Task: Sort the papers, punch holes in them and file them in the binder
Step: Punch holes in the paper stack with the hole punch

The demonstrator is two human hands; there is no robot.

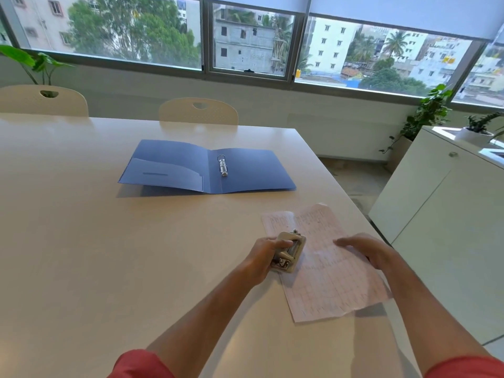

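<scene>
A blue ring binder [245, 170] lies open on the white table [81, 241], its metal rings [223, 165] near the spine. Nearer to me, a stack of printed papers [327, 285] lies close to the table's right edge. A beige hole punch [290, 251] sits over the papers' left edge. My left hand [263, 256] grips the punch from the left. My right hand [362, 251] rests flat on the papers, its fingers spread, pressing them down.
Two cream chairs [198, 111] stand at the table's far side. A white cabinet [436, 200] with potted plants [476, 129] stands to the right, across a narrow strip of floor. Windows run along the back wall.
</scene>
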